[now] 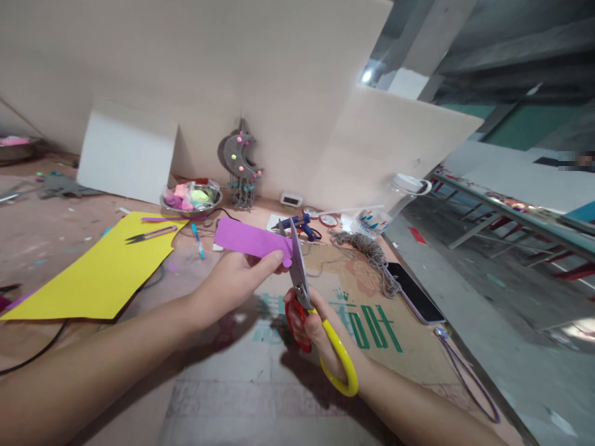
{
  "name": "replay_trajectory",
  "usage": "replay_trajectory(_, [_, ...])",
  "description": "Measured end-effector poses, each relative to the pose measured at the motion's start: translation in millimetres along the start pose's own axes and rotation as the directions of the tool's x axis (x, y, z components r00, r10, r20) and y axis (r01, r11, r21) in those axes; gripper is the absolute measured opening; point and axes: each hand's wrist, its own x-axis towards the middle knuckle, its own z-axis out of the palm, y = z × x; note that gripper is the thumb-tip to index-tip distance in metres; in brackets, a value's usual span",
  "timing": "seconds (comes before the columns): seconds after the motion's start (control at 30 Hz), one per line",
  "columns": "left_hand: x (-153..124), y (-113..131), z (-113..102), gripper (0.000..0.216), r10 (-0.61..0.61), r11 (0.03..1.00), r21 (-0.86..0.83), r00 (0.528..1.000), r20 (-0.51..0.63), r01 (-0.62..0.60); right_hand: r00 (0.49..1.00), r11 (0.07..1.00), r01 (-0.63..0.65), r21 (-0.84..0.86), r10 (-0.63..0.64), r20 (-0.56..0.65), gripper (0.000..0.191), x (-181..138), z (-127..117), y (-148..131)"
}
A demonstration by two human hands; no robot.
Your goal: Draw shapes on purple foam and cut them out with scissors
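My left hand [246, 269] pinches a strip of purple paper [246, 236] between thumb and fingers, held above the table. In my right hand [325, 334] are scissors [300, 282] with one yellow and one red handle loop. Their blades are parted and point up and away from me, at the right end of the strip. A small rounded purple tab shows at that end, just beside the blade. Whether the paper lies between the blades is hard to tell.
Yellow paper [102, 272] with thread snips [151, 234] on it lies left. Behind stand a bowl of coloured clay [193, 197], a grey moon ornament [239, 155] and a blue glue gun [297, 226]. Grey cord [367, 251], a phone [413, 291] and a plastic jug [395, 198] sit right, near the table edge.
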Motion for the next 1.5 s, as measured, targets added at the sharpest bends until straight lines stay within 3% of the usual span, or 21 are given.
replay_trajectory(0.43, [6.0,-6.5,-4.9,0.024,0.036,0.996,-0.085,0.999,0.011,-0.035,1.0,0.993,0.001,0.116,-0.002,0.007,0.058,0.0,3.9,-1.7])
replay_trajectory(1.2, [13.5,-6.0,-13.1,0.022,0.08,0.993,-0.088,0.996,0.041,-0.076,0.999,0.996,-0.04,0.084,0.037,0.028,0.061,1.5,1.7,0.6])
replay_trajectory(1.5, [13.0,4.5,-21.3,0.024,0.057,0.998,0.026,0.994,0.092,-0.06,0.999,0.993,-0.05,0.103,0.049,0.009,0.06,1.9,4.1,-2.5])
